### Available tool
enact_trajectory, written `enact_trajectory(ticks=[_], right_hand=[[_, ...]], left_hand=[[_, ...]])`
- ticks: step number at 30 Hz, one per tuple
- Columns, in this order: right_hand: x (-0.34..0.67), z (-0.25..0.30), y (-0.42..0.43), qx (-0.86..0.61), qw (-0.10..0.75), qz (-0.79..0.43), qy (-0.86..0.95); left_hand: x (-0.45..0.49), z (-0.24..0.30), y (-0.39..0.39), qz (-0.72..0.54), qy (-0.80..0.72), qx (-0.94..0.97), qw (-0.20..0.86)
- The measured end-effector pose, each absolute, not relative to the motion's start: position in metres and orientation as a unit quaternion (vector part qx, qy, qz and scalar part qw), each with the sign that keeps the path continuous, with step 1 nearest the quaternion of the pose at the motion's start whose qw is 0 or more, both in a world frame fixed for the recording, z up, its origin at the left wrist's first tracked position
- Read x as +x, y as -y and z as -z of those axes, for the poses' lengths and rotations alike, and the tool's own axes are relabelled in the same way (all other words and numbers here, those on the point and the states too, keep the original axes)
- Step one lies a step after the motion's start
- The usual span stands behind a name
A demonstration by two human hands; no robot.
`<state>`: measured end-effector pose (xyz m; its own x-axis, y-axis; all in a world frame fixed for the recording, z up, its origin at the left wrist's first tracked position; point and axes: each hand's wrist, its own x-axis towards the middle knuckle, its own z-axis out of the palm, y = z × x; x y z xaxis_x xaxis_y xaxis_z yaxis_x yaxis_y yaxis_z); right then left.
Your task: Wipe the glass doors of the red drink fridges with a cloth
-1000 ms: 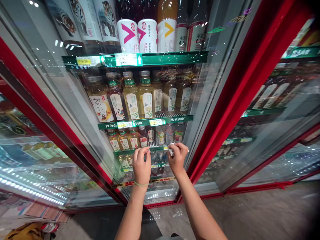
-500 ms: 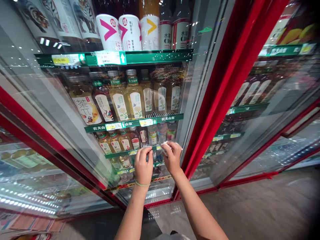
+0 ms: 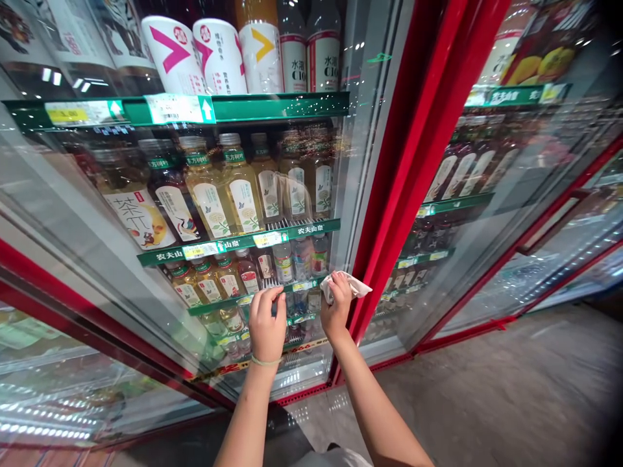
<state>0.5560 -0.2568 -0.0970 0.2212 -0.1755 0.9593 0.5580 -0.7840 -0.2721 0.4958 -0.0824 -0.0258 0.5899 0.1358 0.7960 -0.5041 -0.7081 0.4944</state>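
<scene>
My right hand [image 3: 337, 308] is closed around a crumpled white cloth [image 3: 359, 288], which may be a paper tissue. A loose corner sticks out to the right, over the red door frame [image 3: 384, 214]. To its left, my left hand [image 3: 267, 324] is raised before the glass door [image 3: 311, 347], its fingers loosely bent and the thumb a little apart. Nothing shows in it, though its fingertips are partly hidden. I cannot tell whether either hand touches the glass. A thin pale-green band [image 3: 265, 360] circles the left wrist.
Behind the glass, green-edged shelves [image 3: 272, 106] hold tea bottles [image 3: 209, 194] and white-labelled drinks [image 3: 221, 58]. More red-framed cooler doors stand left and right, one with a handle [image 3: 555, 220]. Grey floor [image 3: 462, 395] lies below. Lights reflect in the glass.
The view has shifted closer to the cooler. My right hand has moved right relative to the door, toward the red frame, and more of the white cloth now shows. My left hand keeps its bent shape.
</scene>
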Motion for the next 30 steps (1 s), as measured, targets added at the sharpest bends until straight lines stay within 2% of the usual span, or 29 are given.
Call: enact_trajectory(ticks=[6, 14, 19, 30], right_hand=[[0.561, 0.079, 0.274, -0.687, 0.315, 0.649, 0.083], [0.556, 0.104, 0.263, -0.733, 0.322, 0.590, 0.100], [0.558, 0.124, 0.262, -0.735, 0.339, 0.585, 0.055], [0.552, 0.141, 0.259, -0.744, 0.313, 0.586, 0.070]], left_hand=[[0.498, 0.027, 0.082, -0.441, 0.115, 0.813, 0.362], [0.501, 0.028, 0.083, -0.454, 0.112, 0.808, 0.358], [0.499, 0.026, 0.084, -0.455, 0.112, 0.807, 0.359], [0.497, 0.032, 0.086, -0.449, 0.116, 0.815, 0.346]])
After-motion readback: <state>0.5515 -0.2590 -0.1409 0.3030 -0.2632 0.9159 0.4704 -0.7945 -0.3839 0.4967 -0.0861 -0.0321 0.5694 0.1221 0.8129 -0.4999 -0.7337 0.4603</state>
